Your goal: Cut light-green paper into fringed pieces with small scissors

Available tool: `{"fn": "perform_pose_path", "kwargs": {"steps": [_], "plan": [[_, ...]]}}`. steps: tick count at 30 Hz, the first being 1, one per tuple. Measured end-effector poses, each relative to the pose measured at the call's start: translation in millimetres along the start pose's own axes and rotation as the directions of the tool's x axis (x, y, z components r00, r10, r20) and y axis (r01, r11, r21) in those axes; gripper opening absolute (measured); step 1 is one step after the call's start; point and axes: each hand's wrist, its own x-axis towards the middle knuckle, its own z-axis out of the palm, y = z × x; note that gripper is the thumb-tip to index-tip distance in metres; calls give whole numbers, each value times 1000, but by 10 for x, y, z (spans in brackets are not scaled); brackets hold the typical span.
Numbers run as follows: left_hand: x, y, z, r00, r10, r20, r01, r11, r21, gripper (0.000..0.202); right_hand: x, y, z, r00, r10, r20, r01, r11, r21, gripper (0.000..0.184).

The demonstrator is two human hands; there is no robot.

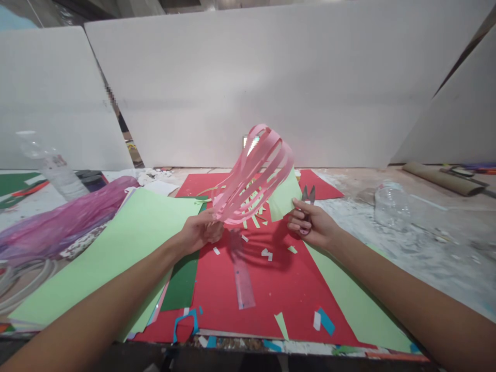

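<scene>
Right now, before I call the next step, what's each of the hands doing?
Left hand: closed, holding the bunched end of the pink paper strips.
Right hand: closed, holding scissors and pinching a pale green paper piece.

- A clear water bottle (58,168) with a white cap, on the left.
- A dark jar (92,181) just beside it.
- A crumpled pink plastic bag (73,219) in front of them.
- A white cable (45,274) in loops, far left.
- A see-through plastic bottle (390,204) on the right.
- A brown cardboard tube (442,177), farther back.
- Big white boards (263,77) at the back.
</scene>
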Motion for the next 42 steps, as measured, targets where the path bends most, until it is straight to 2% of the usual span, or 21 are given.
{"fn": "perform_pose_path", "kwargs": {"steps": [16,26,42], "plan": [[-20,42,62,998,-3,-67,1,1000,-31,22,-3,18,5,999,-34,-15,34,999,21,41],[-20,34,60,999,8,-46,-9,1000,-27,23,-9,19,8,999,-36,-16,37,999,17,39],[-19,35,52,997,-12,-71,10,999,-34,21,-3,18,3,1000,-19,-18,20,999,31,41]]}}
